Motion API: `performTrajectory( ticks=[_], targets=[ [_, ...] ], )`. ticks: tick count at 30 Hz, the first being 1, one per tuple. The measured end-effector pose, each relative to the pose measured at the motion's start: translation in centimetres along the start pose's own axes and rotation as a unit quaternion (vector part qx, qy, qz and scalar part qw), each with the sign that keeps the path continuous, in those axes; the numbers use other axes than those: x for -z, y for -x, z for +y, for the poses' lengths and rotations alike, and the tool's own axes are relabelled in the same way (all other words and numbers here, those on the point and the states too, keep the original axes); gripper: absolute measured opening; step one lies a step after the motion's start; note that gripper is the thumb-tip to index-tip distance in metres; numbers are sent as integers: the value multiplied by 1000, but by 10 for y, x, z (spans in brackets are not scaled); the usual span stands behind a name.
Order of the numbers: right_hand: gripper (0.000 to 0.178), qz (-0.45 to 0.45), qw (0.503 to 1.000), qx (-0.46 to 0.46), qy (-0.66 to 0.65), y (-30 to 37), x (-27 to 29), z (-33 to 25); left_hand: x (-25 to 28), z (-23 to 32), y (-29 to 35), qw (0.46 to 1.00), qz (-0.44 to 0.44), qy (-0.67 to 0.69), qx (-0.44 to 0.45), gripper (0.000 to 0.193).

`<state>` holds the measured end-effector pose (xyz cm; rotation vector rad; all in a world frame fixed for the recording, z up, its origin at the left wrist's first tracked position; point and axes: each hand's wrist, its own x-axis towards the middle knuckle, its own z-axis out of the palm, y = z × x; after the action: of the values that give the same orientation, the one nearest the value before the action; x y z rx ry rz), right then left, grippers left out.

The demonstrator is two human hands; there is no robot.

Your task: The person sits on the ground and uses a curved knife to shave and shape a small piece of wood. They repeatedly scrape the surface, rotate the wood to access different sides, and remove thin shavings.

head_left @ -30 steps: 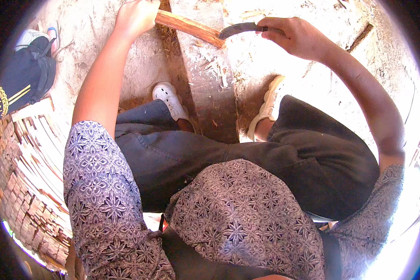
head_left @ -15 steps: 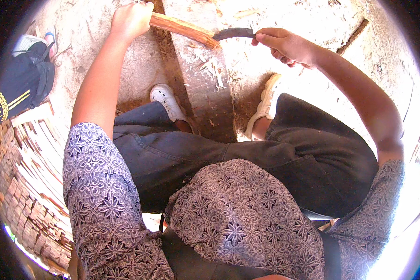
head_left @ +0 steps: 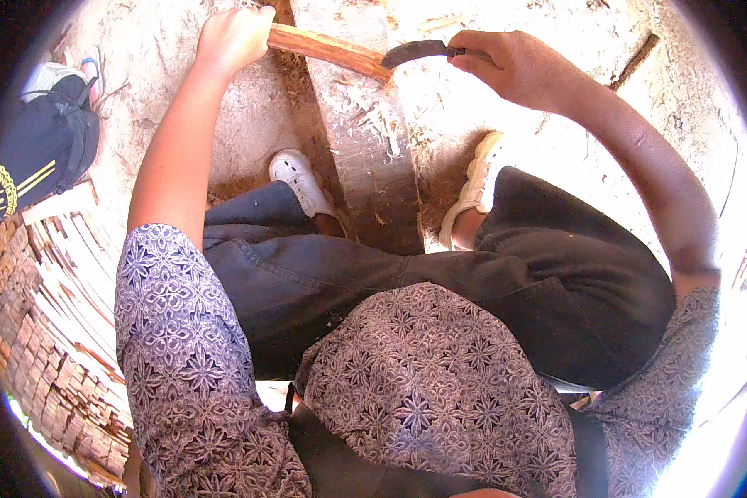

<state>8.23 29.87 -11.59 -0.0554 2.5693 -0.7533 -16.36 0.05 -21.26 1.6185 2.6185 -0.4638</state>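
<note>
At the top, my left hand (head_left: pixel 234 40) is closed around one end of a reddish-brown wooden stick (head_left: pixel 328 48). The stick slants down to the right, over a wide plank (head_left: pixel 378 195). Its far end meets or lies just under the tip of a dark, curved knife (head_left: pixel 417 51); whether the edge bites into the wood cannot be made out. My right hand (head_left: pixel 519 70) grips the knife, its fingers hiding most of the handle. Pale shavings (head_left: pixel 382 124) lie scattered on the plank below the stick's end.
My feet in white clogs (head_left: pixel 300 178) rest on both sides of the plank. A black bag with yellow stripes (head_left: pixel 46 145) stands at the left, above a large stack of cut wood strips (head_left: pixel 62 332). On the pale ground at right lies a dark stick (head_left: pixel 635 62).
My right hand has risen slightly and turned, carrying the knife up with it, and its back now shows more. The left hand and the wooden stick have hardly moved.
</note>
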Motion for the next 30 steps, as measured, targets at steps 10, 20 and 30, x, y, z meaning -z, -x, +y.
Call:
performTrajectory(
  ticks=[10,20,30],
  targets=[
    [35,-72,995,-39,-50,-12,26,14,21,9,5,998,19,51,32,6],
    [36,-88,993,-69,-26,-14,16,8,0,-2,2,999,18,22,-16,11],
    [38,-48,998,14,-25,-20,-4,30,11,6,4,1000,7,15,18,14]
  ],
)
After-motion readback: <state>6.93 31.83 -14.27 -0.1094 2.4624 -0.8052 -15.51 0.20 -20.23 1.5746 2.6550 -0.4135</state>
